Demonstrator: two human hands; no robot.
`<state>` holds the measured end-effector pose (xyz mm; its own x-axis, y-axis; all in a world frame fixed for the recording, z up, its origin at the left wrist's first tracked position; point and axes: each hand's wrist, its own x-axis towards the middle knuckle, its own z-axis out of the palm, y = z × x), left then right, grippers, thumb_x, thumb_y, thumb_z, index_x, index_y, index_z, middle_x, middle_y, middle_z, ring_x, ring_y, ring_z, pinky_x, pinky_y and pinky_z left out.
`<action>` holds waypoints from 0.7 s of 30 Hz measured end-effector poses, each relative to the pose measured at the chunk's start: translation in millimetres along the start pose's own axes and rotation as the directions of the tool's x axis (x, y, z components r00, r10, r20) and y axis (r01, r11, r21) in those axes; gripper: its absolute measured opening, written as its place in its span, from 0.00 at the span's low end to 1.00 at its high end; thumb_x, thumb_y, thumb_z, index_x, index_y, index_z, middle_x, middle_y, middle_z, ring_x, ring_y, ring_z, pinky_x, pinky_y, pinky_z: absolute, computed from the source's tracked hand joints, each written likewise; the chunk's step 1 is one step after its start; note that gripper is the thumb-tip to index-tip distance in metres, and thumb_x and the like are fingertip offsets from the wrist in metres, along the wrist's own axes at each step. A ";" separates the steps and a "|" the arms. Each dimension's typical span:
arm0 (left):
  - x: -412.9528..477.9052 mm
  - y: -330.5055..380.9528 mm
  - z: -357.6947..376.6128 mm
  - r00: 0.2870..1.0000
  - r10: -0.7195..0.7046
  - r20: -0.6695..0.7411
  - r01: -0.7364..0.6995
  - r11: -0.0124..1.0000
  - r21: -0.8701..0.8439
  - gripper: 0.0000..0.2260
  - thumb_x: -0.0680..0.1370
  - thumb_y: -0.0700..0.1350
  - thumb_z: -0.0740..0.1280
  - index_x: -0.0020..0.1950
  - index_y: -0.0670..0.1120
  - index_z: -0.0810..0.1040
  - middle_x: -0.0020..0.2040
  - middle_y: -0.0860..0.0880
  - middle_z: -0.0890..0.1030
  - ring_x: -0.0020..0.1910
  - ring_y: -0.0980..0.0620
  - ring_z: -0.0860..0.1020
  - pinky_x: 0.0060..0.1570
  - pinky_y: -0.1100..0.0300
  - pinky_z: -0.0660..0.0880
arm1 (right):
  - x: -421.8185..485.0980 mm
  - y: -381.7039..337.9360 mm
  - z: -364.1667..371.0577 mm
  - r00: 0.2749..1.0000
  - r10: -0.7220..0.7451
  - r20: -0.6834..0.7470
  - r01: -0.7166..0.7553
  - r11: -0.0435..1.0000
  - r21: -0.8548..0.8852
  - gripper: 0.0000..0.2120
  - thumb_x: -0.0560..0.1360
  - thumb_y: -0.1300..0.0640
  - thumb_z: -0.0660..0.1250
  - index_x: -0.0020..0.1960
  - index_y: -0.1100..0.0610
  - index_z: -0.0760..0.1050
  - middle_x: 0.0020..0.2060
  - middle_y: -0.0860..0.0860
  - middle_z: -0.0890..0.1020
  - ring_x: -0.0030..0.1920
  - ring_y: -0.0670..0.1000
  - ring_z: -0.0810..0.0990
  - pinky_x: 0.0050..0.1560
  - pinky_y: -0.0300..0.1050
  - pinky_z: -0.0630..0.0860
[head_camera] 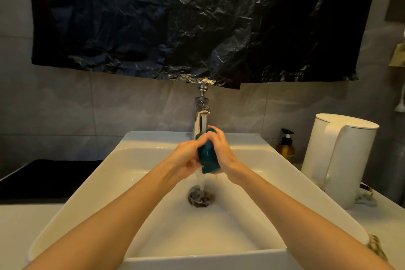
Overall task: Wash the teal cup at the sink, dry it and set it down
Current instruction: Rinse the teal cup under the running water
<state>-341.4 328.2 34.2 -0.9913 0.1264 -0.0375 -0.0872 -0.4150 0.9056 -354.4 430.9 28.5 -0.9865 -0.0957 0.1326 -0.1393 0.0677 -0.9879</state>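
The teal cup (208,156) is held over the white sink (140,160), under the chrome tap (202,112), whose water runs onto it and falls to the drain (200,197). My left hand (186,158) grips the cup from the left. From the right, my right hand (221,149) wraps round it, fingers curled over its top. Both hands hide much of the cup.
A white electric kettle (337,160) stands on the counter right of the sink, with an amber pump bottle (285,146) behind it. A black mat (43,175) lies on the left. Black plastic sheeting (197,22) hangs on the wall above the tap.
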 end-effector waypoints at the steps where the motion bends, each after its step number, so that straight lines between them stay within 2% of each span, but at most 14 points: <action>1: -0.4 -2.5 1.6 1.000 0.014 0.016 -0.014 0.999 0.038 0.13 0.78 0.44 0.64 0.60 0.40 0.74 0.53 0.42 0.80 0.52 0.46 0.78 0.47 0.55 0.77 | -1.1 -2.1 -0.7 0.997 0.079 0.004 -0.079 0.995 0.056 0.17 0.80 0.42 0.54 0.67 0.43 0.64 0.57 0.54 0.74 0.48 0.51 0.76 0.35 0.44 0.76; 3: -0.7 -5.9 3.9 0.999 0.033 0.002 -0.033 0.996 0.082 0.14 0.78 0.44 0.65 0.61 0.39 0.74 0.53 0.42 0.80 0.51 0.46 0.78 0.44 0.56 0.78 | -2.1 -3.7 -3.0 0.980 0.198 0.018 -0.199 0.974 0.105 0.18 0.79 0.38 0.52 0.65 0.44 0.65 0.57 0.55 0.76 0.50 0.53 0.77 0.35 0.44 0.76; 5: 2.0 -6.8 3.6 0.999 0.034 -0.037 -0.031 0.996 0.080 0.15 0.77 0.45 0.66 0.61 0.39 0.75 0.53 0.42 0.80 0.51 0.46 0.78 0.45 0.56 0.78 | -2.2 -2.3 -3.3 0.981 0.195 0.008 -0.196 0.978 0.075 0.18 0.79 0.38 0.52 0.65 0.44 0.64 0.57 0.56 0.75 0.51 0.53 0.77 0.36 0.45 0.77; 8: 4.4 -2.0 2.5 0.997 0.002 -0.073 -0.001 1.000 0.024 0.13 0.78 0.49 0.65 0.56 0.42 0.77 0.53 0.41 0.81 0.52 0.44 0.79 0.51 0.51 0.78 | -0.4 1.1 -2.0 0.999 0.040 0.003 -0.040 0.999 0.029 0.15 0.81 0.43 0.53 0.66 0.42 0.62 0.57 0.55 0.73 0.51 0.51 0.76 0.39 0.46 0.78; 10: 5.0 1.8 -0.6 0.996 -0.028 -0.079 0.024 0.999 -0.043 0.13 0.79 0.50 0.63 0.55 0.42 0.77 0.53 0.41 0.81 0.52 0.44 0.79 0.50 0.51 0.78 | 1.8 3.5 -0.9 0.995 -0.102 0.023 0.102 0.995 -0.007 0.14 0.80 0.45 0.55 0.66 0.42 0.62 0.60 0.56 0.72 0.55 0.53 0.76 0.47 0.48 0.79; 12: 4.3 7.0 -4.3 0.995 -0.062 -0.077 0.052 0.990 -0.133 0.15 0.80 0.50 0.61 0.60 0.42 0.76 0.56 0.41 0.80 0.53 0.44 0.78 0.48 0.50 0.77 | 2.7 7.9 0.8 0.973 -0.219 0.070 0.226 0.966 -0.126 0.19 0.76 0.42 0.58 0.66 0.40 0.62 0.63 0.56 0.70 0.60 0.54 0.73 0.57 0.50 0.77; 14: 3.7 10.1 -7.9 0.995 -0.058 -0.077 0.047 0.989 -0.141 0.15 0.79 0.49 0.62 0.60 0.42 0.76 0.55 0.40 0.80 0.53 0.44 0.79 0.47 0.51 0.78 | -0.5 8.3 2.5 0.966 -0.232 0.115 0.248 0.956 -0.156 0.24 0.73 0.40 0.58 0.68 0.40 0.61 0.64 0.56 0.69 0.61 0.55 0.73 0.59 0.52 0.77; 18: -0.5 12.2 -7.3 0.998 -0.016 -0.059 0.009 0.994 -0.107 0.11 0.78 0.46 0.65 0.57 0.42 0.77 0.54 0.41 0.80 0.54 0.44 0.78 0.53 0.50 0.77 | -2.6 4.3 -1.0 0.980 -0.128 0.150 0.137 0.989 -0.050 0.22 0.80 0.43 0.56 0.73 0.42 0.57 0.65 0.54 0.71 0.61 0.55 0.74 0.52 0.46 0.78; 20: 0.3 10.9 -6.8 0.998 0.028 -0.054 -0.030 0.999 -0.037 0.13 0.78 0.45 0.65 0.60 0.41 0.76 0.56 0.40 0.79 0.57 0.44 0.77 0.54 0.50 0.76 | -6.6 -1.8 -3.3 0.985 0.064 0.161 -0.067 0.998 0.016 0.22 0.78 0.37 0.56 0.70 0.40 0.62 0.61 0.51 0.74 0.58 0.54 0.76 0.53 0.52 0.78; 21: 0.1 9.7 -6.2 0.997 0.052 -0.051 -0.052 0.999 0.015 0.14 0.78 0.44 0.64 0.61 0.40 0.75 0.56 0.40 0.79 0.57 0.43 0.77 0.53 0.51 0.76 | -7.3 -3.7 -4.3 0.969 0.179 0.173 -0.194 0.978 0.075 0.23 0.75 0.33 0.57 0.66 0.43 0.67 0.58 0.52 0.76 0.57 0.55 0.77 0.55 0.56 0.78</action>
<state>-342.9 318.7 40.4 -0.9982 0.0584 -0.0115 -0.0344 -0.4075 0.9125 -347.1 435.6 31.5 -0.9656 -0.2524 -0.0620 0.0615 0.0100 -0.9981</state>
